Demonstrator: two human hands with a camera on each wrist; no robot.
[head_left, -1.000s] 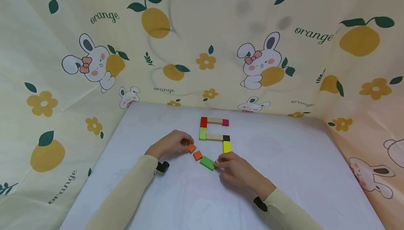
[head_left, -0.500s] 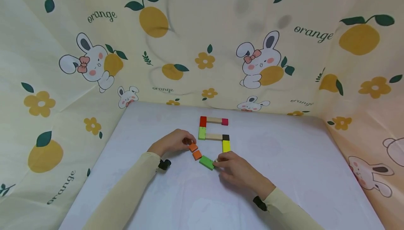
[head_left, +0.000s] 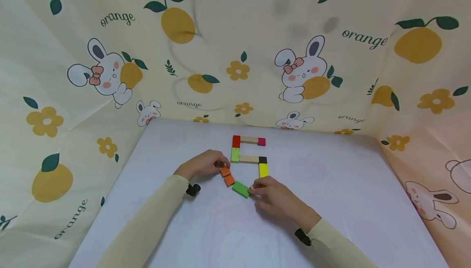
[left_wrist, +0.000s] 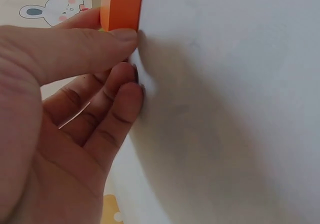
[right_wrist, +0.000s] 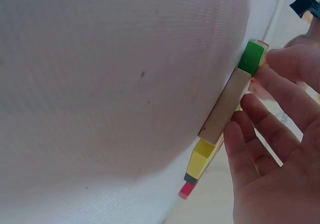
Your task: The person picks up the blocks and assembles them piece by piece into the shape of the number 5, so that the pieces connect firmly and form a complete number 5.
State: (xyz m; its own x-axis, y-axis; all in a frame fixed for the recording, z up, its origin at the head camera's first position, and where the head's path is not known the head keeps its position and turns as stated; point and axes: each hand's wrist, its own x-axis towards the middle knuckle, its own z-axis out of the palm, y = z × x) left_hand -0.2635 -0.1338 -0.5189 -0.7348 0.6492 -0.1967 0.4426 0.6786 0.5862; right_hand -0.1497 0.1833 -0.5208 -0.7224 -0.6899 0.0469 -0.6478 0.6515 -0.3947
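Observation:
My left hand pinches a small orange block between thumb and index finger; the left wrist view shows the thumb against this orange block. A second orange block lies touching it on the right, near a green block. My right hand is at the green block's right end. In the right wrist view, its fingertips rest beside the green block and a plain wooden block, fingers loosely bent. From the head view my right hand mostly covers that wooden block.
Further back on the white table run a yellow block, a black block, plain wooden blocks, a lime-green block, a red block and a pink block. A patterned cloth stands behind.
My left hand has moved slightly right, bringing its orange block from apart to against the second orange block. My right hand stays in place by the green block.

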